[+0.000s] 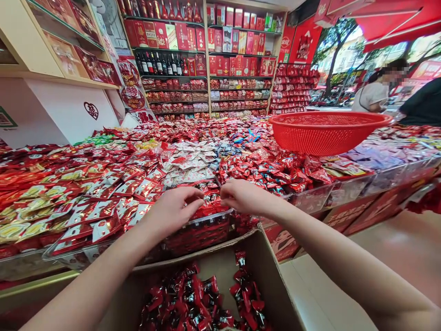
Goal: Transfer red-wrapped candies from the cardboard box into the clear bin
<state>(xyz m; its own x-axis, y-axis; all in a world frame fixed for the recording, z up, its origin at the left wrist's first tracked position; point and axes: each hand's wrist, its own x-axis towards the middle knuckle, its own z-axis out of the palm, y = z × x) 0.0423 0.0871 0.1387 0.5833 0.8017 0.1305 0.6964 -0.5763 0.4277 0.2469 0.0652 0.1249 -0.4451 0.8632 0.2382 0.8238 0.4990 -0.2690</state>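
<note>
I hold my left hand (177, 204) loosely spread, my right hand (239, 196) curled (its grip I can't tell), over wrapped sweets (212, 198) in the clear bin (205, 231); I'd level them gently, keeping them below its rim

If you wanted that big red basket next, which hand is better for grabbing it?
Probably the right hand: it's nearer the red plastic basket, which sits on that side. The left hand would have to reach past it.
</note>
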